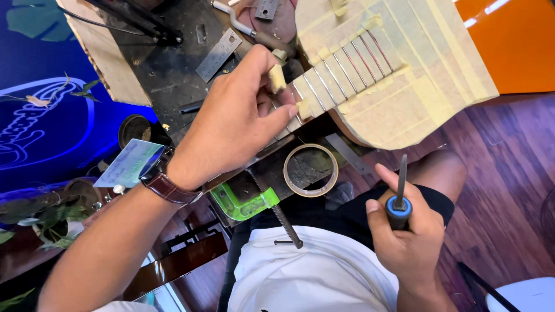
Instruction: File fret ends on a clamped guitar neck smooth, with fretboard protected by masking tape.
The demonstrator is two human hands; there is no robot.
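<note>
— What's the left hand [240,118] doing?
— Pinching a small pad [277,77] against the taped fretboard [341,72] on the tabletop [167,69]; soft, light, probably crushable.
— And the right hand [404,231]?
— Gripping a stiff file [400,193] by its blue handle, over the lap.

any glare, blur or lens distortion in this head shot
Head view: bright even daylight; glare streaks on the orange panel at top right; wide-angle bending toward the edges; left hand on the taped guitar and right hand holding the file look sharp; soft shadows under the clamp.
</note>
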